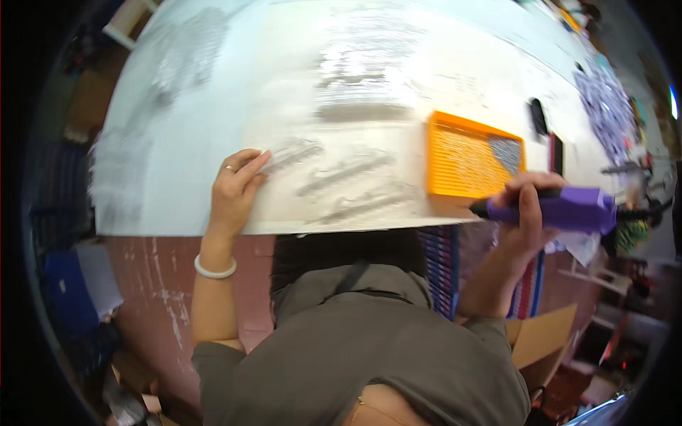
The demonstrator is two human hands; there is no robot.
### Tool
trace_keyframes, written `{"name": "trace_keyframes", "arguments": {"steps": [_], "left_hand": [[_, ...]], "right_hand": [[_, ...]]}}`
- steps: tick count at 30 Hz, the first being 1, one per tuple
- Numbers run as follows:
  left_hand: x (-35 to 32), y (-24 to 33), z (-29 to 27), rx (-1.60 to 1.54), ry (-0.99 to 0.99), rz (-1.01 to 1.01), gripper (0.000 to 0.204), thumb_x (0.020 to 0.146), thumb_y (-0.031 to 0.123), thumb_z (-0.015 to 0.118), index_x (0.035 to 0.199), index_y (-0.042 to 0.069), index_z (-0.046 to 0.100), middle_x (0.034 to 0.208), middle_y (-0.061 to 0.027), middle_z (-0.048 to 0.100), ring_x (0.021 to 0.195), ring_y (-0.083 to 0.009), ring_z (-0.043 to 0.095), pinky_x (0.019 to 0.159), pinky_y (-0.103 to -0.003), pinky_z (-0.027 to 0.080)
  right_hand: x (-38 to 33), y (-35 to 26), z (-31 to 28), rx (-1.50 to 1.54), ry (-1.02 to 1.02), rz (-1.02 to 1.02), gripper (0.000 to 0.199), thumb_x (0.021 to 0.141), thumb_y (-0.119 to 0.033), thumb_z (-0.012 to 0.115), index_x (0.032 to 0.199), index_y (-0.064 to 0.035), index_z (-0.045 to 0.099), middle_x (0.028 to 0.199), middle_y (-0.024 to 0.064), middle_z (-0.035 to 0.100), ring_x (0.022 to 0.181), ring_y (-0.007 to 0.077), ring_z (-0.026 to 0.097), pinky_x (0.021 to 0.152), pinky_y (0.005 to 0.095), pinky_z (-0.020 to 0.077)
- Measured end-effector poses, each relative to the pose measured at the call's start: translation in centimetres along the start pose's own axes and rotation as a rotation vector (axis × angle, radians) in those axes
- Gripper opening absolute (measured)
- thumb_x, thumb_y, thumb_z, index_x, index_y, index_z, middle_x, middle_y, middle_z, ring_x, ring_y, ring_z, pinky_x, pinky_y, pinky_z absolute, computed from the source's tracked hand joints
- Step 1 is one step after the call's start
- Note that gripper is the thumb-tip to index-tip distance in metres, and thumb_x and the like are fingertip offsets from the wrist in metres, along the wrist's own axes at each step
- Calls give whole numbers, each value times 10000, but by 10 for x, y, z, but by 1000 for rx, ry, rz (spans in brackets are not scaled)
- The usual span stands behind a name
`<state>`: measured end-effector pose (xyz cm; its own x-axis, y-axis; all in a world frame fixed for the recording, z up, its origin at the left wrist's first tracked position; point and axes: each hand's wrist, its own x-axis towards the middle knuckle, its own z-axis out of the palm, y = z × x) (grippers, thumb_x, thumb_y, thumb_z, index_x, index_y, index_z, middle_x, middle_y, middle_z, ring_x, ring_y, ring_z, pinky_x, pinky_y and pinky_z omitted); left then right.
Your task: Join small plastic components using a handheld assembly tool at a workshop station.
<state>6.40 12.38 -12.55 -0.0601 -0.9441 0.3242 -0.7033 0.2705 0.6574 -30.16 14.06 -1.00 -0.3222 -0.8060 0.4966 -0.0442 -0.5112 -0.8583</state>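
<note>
My right hand (524, 206) is wrapped round a purple electric screwdriver (572, 207), its black tip pointing left over the near edge of an orange tray (435, 160). A cord runs from the tool's right end. At the left, my left hand (238, 186) rests by the table, thumb and forefinger at the left end of a thin grey part (295, 155). Motion smears this part. Two similar long parts, a middle one (344, 172) and a nearer one (369, 204), lie slanted beside it. Small silvery pieces (506, 154) sit in the tray's right corner.
The white table (177, 206) carries rows of shiny parts (366, 64) at the back and a grey batch (188, 57) at the far left. A black object (538, 116) and a dark red-edged box (556, 154) lie beyond the tray. A heap of pale parts (604, 99) lies right.
</note>
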Motion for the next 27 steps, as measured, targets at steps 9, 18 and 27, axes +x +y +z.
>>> {"name": "trace_keyframes", "arguments": {"steps": [9, 18, 27], "left_hand": [[16, 32, 44, 34, -33, 150, 363, 804, -18, 658, 1151, 86, 671, 1102, -97, 618, 1053, -270, 553, 876, -350, 482], [16, 40, 53, 56, -9, 162, 345, 827, -30, 628, 1150, 84, 668, 1105, -92, 621, 1070, -278, 558, 885, -353, 485], [15, 40, 53, 58, -36, 155, 315, 865, -39, 577, 1159, 47, 655, 1161, -113, 606, 1123, -277, 542, 933, -342, 459]], "right_hand": [[41, 34, -10, 58, 126, -54, 95, 845, 5, 644, 912, 26, 580, 750, 119, 648, 574, 159, 633, 555, 255, 528], [52, 63, -2, 44, 55, -22, 84, 855, -1, 658, 919, 4, 603, 762, 103, 662, 627, 163, 674, 614, 259, 559], [51, 71, -2, 25, 26, -18, 81, 861, -14, 660, 917, -2, 602, 756, 98, 662, 636, 159, 678, 612, 253, 557]]}}
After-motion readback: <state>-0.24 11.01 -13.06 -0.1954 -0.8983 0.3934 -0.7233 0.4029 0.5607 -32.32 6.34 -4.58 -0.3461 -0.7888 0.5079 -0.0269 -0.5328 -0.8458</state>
